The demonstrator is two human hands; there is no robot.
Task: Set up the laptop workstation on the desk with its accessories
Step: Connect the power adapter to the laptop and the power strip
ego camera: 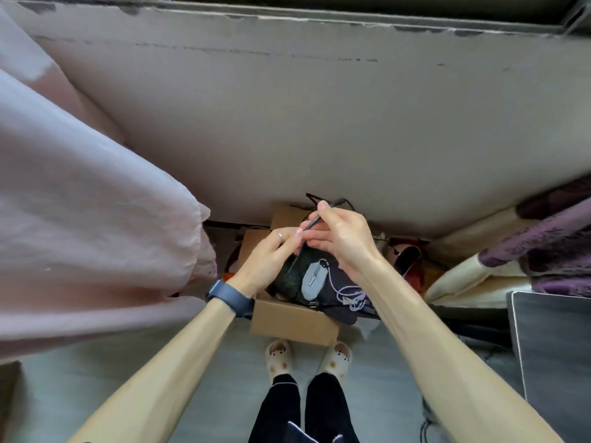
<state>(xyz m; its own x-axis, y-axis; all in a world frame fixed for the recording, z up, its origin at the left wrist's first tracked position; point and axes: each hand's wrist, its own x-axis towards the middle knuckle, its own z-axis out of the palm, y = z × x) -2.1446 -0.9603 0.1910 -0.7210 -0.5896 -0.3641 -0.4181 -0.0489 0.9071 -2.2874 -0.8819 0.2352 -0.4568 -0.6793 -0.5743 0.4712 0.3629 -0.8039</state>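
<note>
Both my hands are held over an open cardboard box (292,321) on the floor by the wall. My right hand (339,235) pinches a thin black cable (311,223) that loops up behind its fingers. My left hand (271,255) grips the same cable lower down, where it runs into the box. Inside the box lie a grey computer mouse (314,280), a dark bundle (289,276) and a coiled purple cable (350,294).
A pink curtain (80,203) hangs at the left. Purple and cream cushions (527,251) are piled at the right, with a grey panel (556,346) in front of them. My feet in white slippers (307,359) stand just before the box. The wall rises behind.
</note>
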